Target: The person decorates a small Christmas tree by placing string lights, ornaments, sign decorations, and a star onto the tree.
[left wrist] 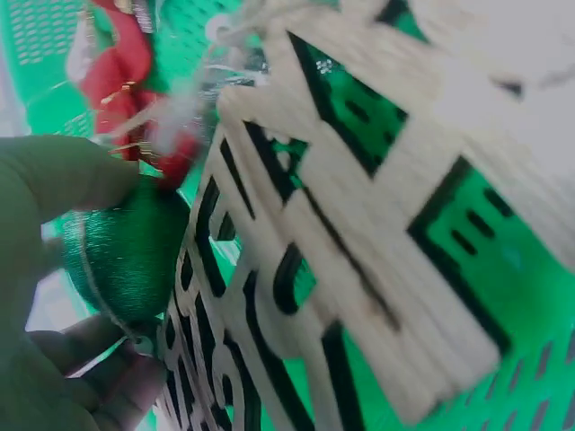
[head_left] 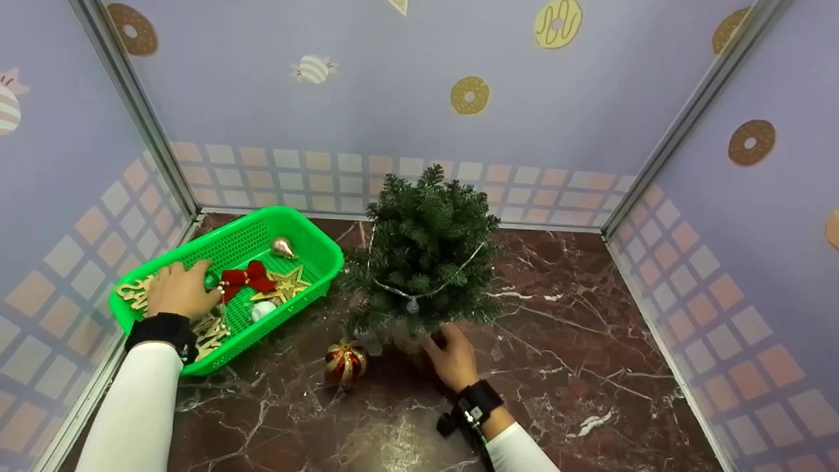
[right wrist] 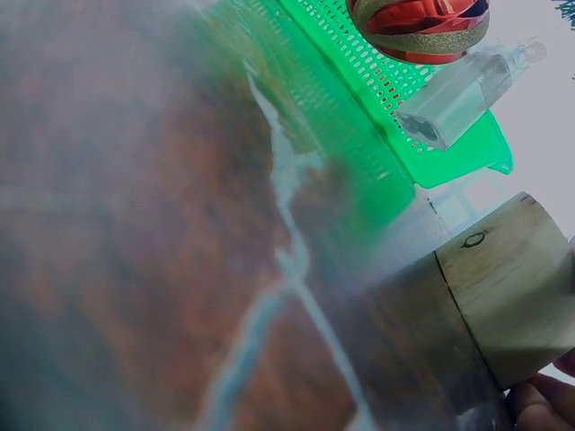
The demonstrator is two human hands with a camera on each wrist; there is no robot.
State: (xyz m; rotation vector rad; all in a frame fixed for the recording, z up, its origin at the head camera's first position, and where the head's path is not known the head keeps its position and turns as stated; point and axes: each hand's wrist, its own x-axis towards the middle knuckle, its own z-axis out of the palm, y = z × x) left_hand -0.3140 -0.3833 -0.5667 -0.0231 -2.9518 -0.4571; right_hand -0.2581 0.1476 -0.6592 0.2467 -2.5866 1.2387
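My left hand (head_left: pixel 178 290) reaches into the green basket (head_left: pixel 331 259). In the left wrist view its thumb and fingers curl round a shiny green ball ornament (left wrist: pixel 135 247) with a thin string. Wooden letter cutouts (left wrist: pixel 359 233) lie right beside that ball. A small artificial Christmas tree (head_left: pixel 429 249) with a clear light string stands on the marble surface. Low at the tree, my right hand (head_left: pixel 452 357) grips its round wooden base (right wrist: pixel 508 287); part of that hand is hidden by branches. Left of the base hangs or rests a red and gold ball ornament (head_left: pixel 346 362).
The basket also holds a red bow (head_left: pixel 249 278), a gold star (head_left: pixel 288 285), a white ball (head_left: pixel 263 311) and a pink ornament (head_left: pixel 283 247). A clear plastic battery case (right wrist: pixel 458 99) hangs near the tree base. Patterned walls (head_left: pixel 419 118) enclose the back and both sides.
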